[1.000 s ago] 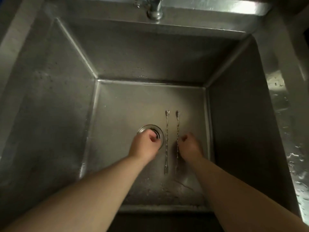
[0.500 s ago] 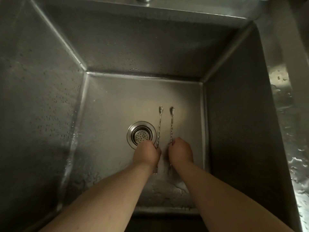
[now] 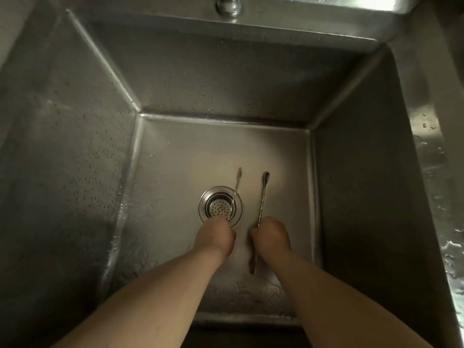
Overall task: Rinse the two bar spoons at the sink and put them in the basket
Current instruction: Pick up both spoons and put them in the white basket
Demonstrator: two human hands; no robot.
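Gripping one spoon each at the sink (image 3: 356,172) bottom: left hand (image 3: 216,236) closed on left spoon (image 3: 235,194), over the drain (image 3: 220,206); right hand (image 3: 272,234) closed on right spoon (image 3: 262,197). Risk: wet thin handles slip (no basket in view).

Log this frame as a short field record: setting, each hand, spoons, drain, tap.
setting: steel sink, wet walls
left hand: closed on left bar spoon, which crosses over the drain strainer
right hand: closed on right bar spoon
tap: no water seen running
basket: not in view
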